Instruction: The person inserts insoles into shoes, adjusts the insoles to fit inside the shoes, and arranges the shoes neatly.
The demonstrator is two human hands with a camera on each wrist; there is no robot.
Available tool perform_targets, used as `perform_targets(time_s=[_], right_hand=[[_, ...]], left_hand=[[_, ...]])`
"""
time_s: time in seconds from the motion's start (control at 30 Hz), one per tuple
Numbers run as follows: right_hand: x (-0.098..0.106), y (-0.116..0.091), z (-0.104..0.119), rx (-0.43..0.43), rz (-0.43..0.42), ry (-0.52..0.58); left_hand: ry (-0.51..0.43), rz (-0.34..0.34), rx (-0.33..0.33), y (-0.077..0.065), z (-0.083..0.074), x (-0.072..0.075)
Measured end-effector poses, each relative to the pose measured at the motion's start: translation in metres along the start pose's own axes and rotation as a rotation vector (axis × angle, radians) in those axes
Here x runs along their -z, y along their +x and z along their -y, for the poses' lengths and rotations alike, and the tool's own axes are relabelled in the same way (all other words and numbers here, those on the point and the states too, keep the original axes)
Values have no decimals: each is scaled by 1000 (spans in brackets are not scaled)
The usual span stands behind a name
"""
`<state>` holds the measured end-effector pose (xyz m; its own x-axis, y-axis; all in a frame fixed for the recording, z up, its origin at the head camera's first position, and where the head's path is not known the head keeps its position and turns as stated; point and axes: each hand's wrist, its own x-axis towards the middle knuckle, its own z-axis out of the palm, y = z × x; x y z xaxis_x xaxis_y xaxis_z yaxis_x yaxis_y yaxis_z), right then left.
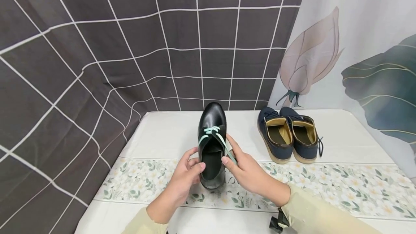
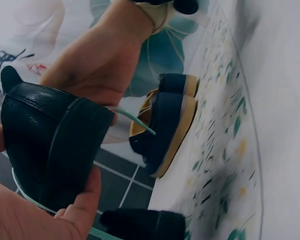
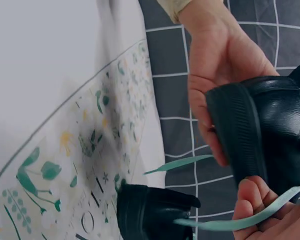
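Observation:
A black leather lace-up shoe with mint-green laces is held above the table, toe pointing away from me. My left hand grips its left side, thumb at the collar and fingers along the outside. On the other side my right hand holds the shoe near the collar, and a loose lace end hangs by its thumb. The wrist views show the heel and ridged sole of the held shoe raised off the cloth. Beyond it a second black shoe with a mint lace stands on the table, mostly hidden in the head view.
A pair of navy shoes with tan soles and yellowish lining stands at the back right of the white table. A floral band crosses the cloth. Dark grid fabric hangs behind and left, a printed white curtain right.

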<state>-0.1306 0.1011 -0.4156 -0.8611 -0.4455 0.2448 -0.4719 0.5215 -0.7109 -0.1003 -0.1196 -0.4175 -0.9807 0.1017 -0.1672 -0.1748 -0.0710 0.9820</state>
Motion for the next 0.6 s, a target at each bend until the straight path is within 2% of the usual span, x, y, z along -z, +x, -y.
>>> perform_targets(time_s=[0.13,0.23,0.43,0.6], right_hand=[[-3,-1,-2,21,46,27],[-5,-3,-3,15,97,47],[-10,-7,-8,23,153,44],[-11,-12,-13,11,187,53]], left_hand=[[-62,-32,-31,1,-7,14],[-72,-64,-46,3,-12,28],[-39,-96,-59,12,-17,57],[14,-143,-26,23,-13,78]])
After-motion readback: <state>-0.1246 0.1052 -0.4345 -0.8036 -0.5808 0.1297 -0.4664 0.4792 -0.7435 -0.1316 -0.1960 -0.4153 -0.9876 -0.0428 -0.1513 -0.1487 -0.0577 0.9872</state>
